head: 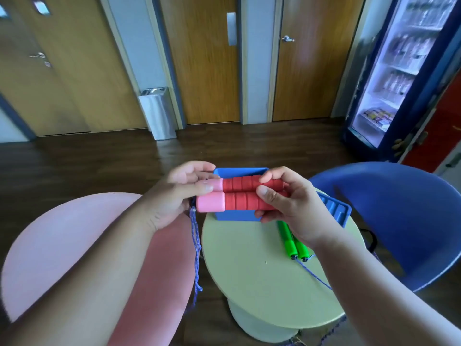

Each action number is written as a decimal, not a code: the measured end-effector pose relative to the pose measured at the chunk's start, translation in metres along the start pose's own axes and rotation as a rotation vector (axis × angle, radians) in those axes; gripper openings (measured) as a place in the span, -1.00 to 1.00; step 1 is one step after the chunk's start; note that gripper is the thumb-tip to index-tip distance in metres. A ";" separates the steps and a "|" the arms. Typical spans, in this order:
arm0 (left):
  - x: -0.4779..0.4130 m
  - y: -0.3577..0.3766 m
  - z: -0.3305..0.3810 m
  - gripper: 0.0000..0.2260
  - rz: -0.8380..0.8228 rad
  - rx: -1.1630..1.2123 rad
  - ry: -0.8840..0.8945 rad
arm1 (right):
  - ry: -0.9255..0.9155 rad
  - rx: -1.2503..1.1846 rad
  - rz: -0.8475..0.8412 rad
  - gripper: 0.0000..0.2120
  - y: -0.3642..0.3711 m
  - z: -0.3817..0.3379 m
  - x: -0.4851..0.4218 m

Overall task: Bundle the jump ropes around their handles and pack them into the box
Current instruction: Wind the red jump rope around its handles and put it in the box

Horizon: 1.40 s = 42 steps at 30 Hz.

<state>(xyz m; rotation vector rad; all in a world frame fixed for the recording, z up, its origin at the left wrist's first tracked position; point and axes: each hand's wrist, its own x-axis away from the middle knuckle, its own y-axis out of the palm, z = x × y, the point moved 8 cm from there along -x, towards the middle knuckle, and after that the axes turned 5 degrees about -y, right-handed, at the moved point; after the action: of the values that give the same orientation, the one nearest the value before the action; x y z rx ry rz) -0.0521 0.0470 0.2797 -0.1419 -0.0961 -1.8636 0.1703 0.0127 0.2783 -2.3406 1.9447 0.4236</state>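
Here we log: round pale-green table, wood floor; left hand and right hand grip red-pink foam handles before blue plastic box.

One head-worn wide-angle camera looks forward and down, close over the round table.

Only bare hands and bare forearms show of the person. The left forearm is broad and smooth, uncovered right to the near left edge. The right forearm is uncovered too, right to the near right corner. The left hand has fine creases at the wrist. The right hand has a short, rounded thumbnail — the left one is trimmed alike.
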 end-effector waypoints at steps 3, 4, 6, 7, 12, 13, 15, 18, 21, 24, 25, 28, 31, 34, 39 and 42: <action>0.017 0.004 -0.009 -0.45 0.222 -0.132 0.036 | -0.022 -0.001 0.054 -0.89 -0.002 0.002 -0.003; 0.022 0.010 -0.012 -0.45 0.269 -0.165 0.063 | -0.023 -0.010 0.075 -0.89 -0.001 0.004 -0.003; 0.032 0.019 -0.017 -0.50 0.387 -0.143 0.131 | -0.018 -0.017 0.110 -0.88 0.002 0.008 -0.002; 0.036 0.021 -0.019 -0.55 0.454 -0.101 0.156 | -0.010 -0.020 0.113 -0.88 0.005 0.011 -0.001; 0.046 0.015 -0.024 -0.64 0.593 -0.041 0.156 | 0.033 -0.022 -0.051 -0.96 0.013 0.020 -0.001; 0.046 0.014 -0.024 -0.62 0.594 -0.033 0.151 | 0.042 -0.024 -0.096 -0.95 0.013 0.020 -0.002; 0.045 0.014 -0.026 -0.61 0.596 -0.022 0.140 | 0.050 -0.027 -0.162 -0.88 0.012 0.020 -0.005; 0.040 0.015 -0.028 -0.69 0.597 -0.006 0.146 | 0.065 -0.031 -0.202 -0.84 0.011 0.024 -0.007; 0.031 0.017 -0.032 -0.69 0.575 0.012 0.132 | 0.104 -0.084 -0.182 -0.84 0.008 0.032 -0.011; 0.027 0.019 -0.034 -0.64 0.586 0.144 0.105 | 0.115 -0.125 -0.082 -0.86 -0.001 0.038 -0.023; 0.026 0.017 -0.039 -0.58 0.588 0.201 0.083 | 0.118 -0.134 -0.047 -0.88 -0.005 0.040 -0.027; 0.029 0.014 -0.063 -0.63 0.631 0.229 0.035 | 0.124 -0.182 0.025 -0.88 -0.011 0.043 -0.038; 0.038 0.021 -0.094 -0.81 0.717 0.270 -0.022 | 0.139 -0.216 0.091 -0.87 -0.011 0.047 -0.048; 0.041 0.037 -0.110 -0.90 0.784 0.297 -0.054 | 0.138 -0.194 0.106 -0.86 -0.003 0.052 -0.054; 0.027 0.063 -0.122 -0.95 0.753 0.599 -0.206 | 0.131 -0.054 0.107 -0.89 0.015 0.063 -0.048; 0.022 0.071 -0.125 -0.97 0.709 0.696 -0.291 | 0.127 0.018 0.112 -0.91 0.020 0.075 -0.039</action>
<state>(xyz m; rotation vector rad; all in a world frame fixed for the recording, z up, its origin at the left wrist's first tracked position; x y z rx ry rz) 0.0029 -0.0118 0.1593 0.0406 -0.7809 -1.0148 0.1318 0.0625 0.2189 -2.3080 2.1330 0.2690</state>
